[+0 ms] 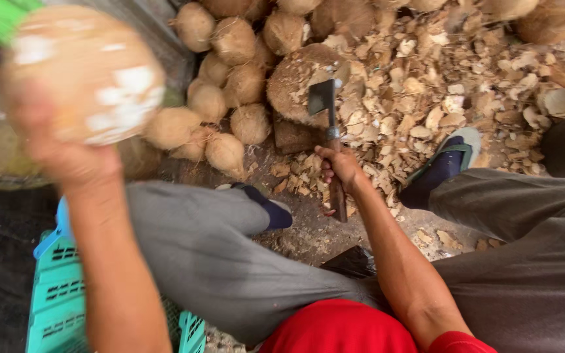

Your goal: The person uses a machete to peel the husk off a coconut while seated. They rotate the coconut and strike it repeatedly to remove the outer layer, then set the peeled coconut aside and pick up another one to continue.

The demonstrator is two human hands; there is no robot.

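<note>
Coconut (83, 75), partly peeled, brown skin with white patches, lifted high at upper left and blurred. Your left hand (67, 153) cups it from below; the fingers are wrapped up behind it, their exact spread too smeared to tell. Judged heavy, rigid and round, likely to roll in the palm, so a broad under-grip with the fingers spread seems best.

Hatchet (329, 131), dark blade, wooden handle. Your right hand (341, 167) is closed round the handle below the head, the blade resting at the chopping block (295, 78). Judged head-heavy with a sharp edge.

Surface: dirt floor under a thick litter of husk chips (439, 98).

Surroundings: heap of husked coconuts (230, 85) just left of the block; teal plastic crate (57, 294) at your left knee; sandalled feet either side of the block, near the blade.
</note>
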